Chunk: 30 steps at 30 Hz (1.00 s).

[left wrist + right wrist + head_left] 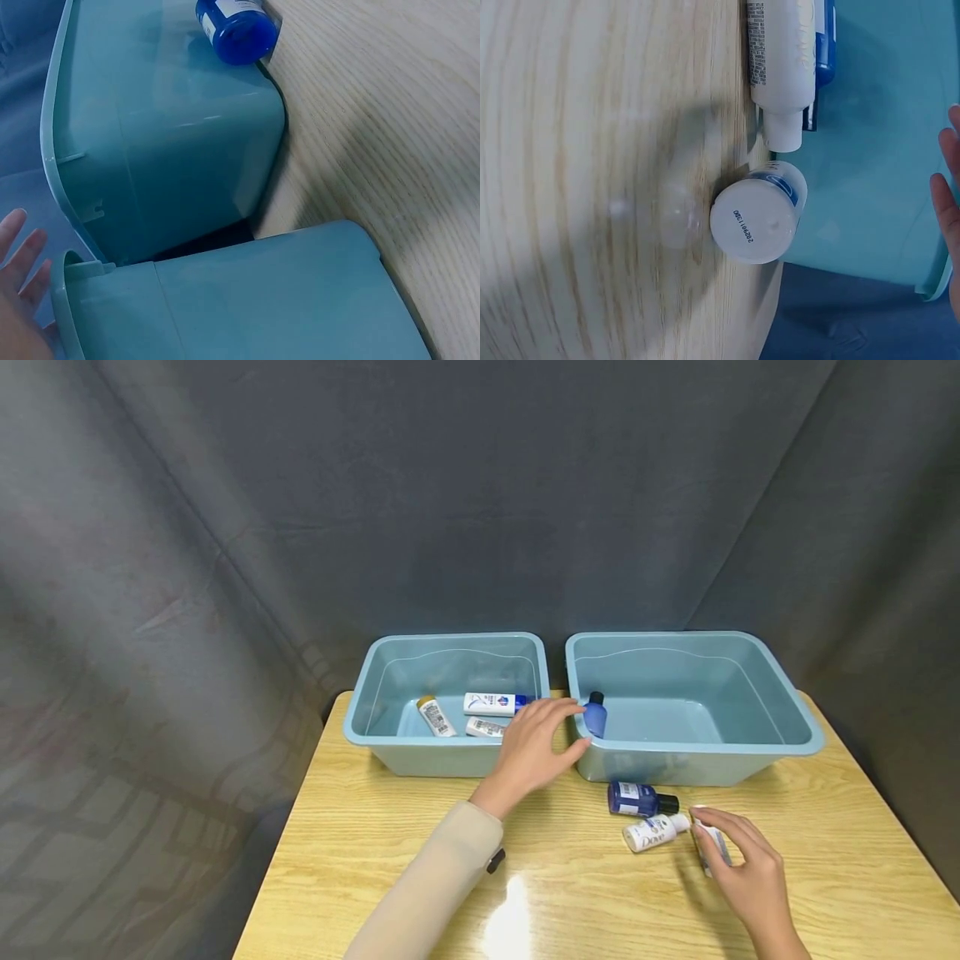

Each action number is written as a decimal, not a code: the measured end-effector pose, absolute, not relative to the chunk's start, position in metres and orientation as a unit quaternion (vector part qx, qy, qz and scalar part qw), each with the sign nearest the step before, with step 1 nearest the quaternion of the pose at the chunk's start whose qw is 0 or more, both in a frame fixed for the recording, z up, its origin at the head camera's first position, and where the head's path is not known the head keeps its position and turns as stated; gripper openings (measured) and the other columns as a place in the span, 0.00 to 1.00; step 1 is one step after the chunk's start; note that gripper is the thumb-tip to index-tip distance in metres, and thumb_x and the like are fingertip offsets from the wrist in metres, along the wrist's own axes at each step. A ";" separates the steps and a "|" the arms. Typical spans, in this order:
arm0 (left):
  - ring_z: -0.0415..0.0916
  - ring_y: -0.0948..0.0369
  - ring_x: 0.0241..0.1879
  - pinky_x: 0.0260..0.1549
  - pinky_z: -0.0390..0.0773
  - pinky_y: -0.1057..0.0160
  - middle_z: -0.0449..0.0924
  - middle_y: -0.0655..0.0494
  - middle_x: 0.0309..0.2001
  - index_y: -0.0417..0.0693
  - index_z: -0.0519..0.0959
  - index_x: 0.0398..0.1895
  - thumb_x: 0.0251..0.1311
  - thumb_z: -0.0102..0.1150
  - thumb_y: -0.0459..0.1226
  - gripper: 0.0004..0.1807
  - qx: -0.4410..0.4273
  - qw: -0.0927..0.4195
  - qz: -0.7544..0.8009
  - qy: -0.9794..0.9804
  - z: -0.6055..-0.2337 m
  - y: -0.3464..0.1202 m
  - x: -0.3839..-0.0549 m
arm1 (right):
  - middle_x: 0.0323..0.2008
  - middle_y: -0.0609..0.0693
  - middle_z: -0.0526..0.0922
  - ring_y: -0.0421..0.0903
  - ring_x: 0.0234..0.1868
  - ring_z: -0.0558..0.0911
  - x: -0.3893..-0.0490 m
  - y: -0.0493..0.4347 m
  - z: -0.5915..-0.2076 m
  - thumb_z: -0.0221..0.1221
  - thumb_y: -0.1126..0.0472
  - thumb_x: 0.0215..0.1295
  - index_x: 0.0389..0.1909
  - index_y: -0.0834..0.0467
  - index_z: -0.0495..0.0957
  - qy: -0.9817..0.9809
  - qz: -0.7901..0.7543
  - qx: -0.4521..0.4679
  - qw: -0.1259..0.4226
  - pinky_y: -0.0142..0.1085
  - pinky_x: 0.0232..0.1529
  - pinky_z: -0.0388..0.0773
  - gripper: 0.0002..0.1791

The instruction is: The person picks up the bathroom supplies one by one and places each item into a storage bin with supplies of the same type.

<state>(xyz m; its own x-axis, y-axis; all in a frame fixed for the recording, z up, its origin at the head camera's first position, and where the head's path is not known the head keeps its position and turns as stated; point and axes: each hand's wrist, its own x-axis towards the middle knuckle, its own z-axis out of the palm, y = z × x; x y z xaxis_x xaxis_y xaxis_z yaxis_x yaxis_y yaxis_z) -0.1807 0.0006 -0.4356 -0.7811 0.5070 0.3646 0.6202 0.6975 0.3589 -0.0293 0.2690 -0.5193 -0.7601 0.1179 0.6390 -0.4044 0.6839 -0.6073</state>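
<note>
My left hand (534,745) reaches over the gap between two bins with fingers spread and nothing gripped. Its fingertips are near a blue bottle with a black cap (595,717), which leans inside the left corner of the right bin (697,749). In the left wrist view, the fingers (24,259) lie beside a bin rim. My right hand (750,868) hovers by a small white bottle (714,847), partly hidden behind it. The right wrist view shows this bottle (754,221) end-on, apart from the fingers (946,202).
On the wooden table (585,902), a white Dove bottle (651,833) and a dark blue bottle (633,799) lie before the right bin. The left bin (442,742) holds three white bottles, one with a gold cap (437,717). Dark curtains (480,510) hang behind.
</note>
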 end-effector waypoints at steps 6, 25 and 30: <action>0.65 0.61 0.67 0.69 0.59 0.60 0.73 0.65 0.65 0.61 0.75 0.64 0.65 0.58 0.56 0.26 -0.317 0.123 -0.222 -0.914 -0.436 0.006 -0.187 | 0.45 0.53 0.86 0.23 0.55 0.72 -0.027 0.271 -0.520 0.67 0.80 0.49 0.44 0.65 0.85 -0.859 0.392 0.071 0.320 0.18 0.57 0.65 0.19; 0.64 0.62 0.67 0.68 0.59 0.59 0.71 0.66 0.66 0.62 0.74 0.65 0.65 0.54 0.62 0.30 -0.346 0.108 -0.177 -0.915 -0.435 0.016 -0.201 | 0.49 0.36 0.82 0.23 0.54 0.73 -0.025 0.271 -0.525 0.67 0.80 0.49 0.44 0.65 0.85 -0.854 0.403 0.066 0.324 0.17 0.55 0.66 0.19; 0.63 0.61 0.68 0.69 0.59 0.58 0.69 0.64 0.68 0.62 0.74 0.66 0.65 0.53 0.62 0.30 -0.344 0.099 -0.166 -0.919 -0.437 0.017 -0.201 | 0.46 0.47 0.85 0.24 0.54 0.73 -0.025 0.271 -0.527 0.66 0.76 0.54 0.43 0.65 0.85 -0.852 0.400 0.079 0.329 0.18 0.56 0.66 0.14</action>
